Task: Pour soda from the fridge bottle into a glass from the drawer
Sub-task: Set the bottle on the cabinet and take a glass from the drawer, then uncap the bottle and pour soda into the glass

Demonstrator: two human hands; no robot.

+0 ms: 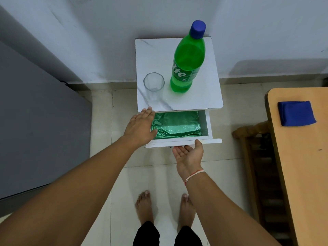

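Note:
A green soda bottle with a blue cap stands upright on the small white marble-top stand. To its left on the same top stands a clear empty glass. Below the top, the white drawer is pulled out, showing green foil lining inside. My left hand hovers flat and empty over the drawer's left side, fingertips near the top's front edge. My right hand is palm up under the drawer's front panel, thumb on its upper edge, fingers apart.
A grey fridge stands at the left. A wooden table with a folded blue cloth is at the right, with a wooden chair beside it. My bare feet stand on the tiled floor before the stand.

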